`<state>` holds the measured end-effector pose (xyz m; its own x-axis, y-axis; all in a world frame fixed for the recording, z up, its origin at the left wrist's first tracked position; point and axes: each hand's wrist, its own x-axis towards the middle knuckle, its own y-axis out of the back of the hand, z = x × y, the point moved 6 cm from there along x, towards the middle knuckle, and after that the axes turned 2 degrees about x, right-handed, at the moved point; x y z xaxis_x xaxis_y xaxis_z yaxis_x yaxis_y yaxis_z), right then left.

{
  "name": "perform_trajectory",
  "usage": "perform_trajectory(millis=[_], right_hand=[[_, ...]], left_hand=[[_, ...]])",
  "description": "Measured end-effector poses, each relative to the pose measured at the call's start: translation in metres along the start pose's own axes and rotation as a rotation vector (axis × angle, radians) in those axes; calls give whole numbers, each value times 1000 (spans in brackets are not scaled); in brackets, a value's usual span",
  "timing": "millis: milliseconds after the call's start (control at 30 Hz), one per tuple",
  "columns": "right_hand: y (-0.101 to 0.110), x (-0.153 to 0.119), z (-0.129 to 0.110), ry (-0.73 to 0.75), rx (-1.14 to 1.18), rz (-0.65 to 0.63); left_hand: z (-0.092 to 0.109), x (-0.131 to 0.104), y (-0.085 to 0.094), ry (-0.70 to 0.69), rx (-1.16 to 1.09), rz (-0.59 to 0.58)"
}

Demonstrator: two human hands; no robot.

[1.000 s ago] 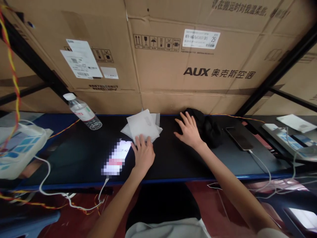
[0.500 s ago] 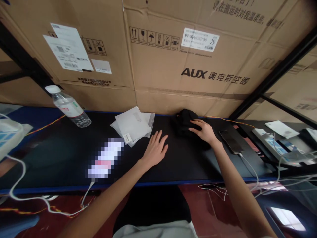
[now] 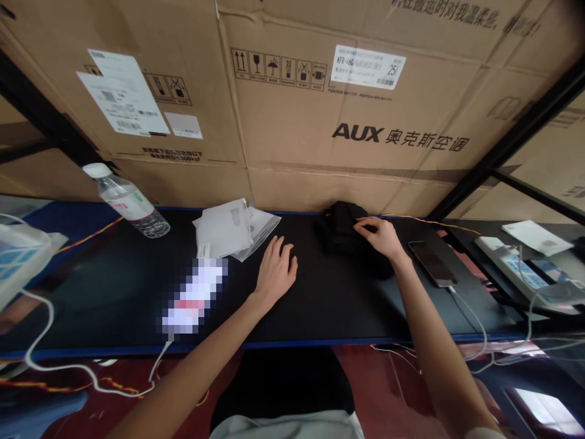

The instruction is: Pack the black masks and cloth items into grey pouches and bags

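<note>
My left hand (image 3: 275, 268) is over the black table top, palm down, with its fingers apart and nothing in them. Just beyond its fingertips lies a loose stack of white paper and clear plastic packets (image 3: 225, 227). My right hand (image 3: 380, 236) has its thumb and fingertips drawn together at the edge of a crumpled black cloth item (image 3: 343, 228). Dark folds hide how much of the fabric is pinched. The cloth rests near the back of the table, against the cardboard box side.
Large cardboard boxes (image 3: 292, 122) stand along the back. A water bottle (image 3: 132, 204) leans at left, with a lit, blurred-out phone (image 3: 194, 299) in front. At right lie a dark phone (image 3: 432, 263) on a cable and a power strip (image 3: 512, 262). White cables hang below the edge.
The packets have shifted left and turned a little. My left hand has moved slightly left, its fingers more bent. The right fingertips have closed together at the black cloth.
</note>
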<state>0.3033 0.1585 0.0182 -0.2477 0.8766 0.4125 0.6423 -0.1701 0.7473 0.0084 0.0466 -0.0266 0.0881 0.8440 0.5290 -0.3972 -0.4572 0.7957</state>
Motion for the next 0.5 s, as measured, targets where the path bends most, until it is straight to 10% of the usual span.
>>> perform_trajectory(millis=[267,500], right_hand=[[-6,14,-11,-42,-294,-61],[21,-1,-65,-40,110,415]], left_hand=[[20,-2,4,-127,-145,-53],[8,-2,23,55,-674,10]])
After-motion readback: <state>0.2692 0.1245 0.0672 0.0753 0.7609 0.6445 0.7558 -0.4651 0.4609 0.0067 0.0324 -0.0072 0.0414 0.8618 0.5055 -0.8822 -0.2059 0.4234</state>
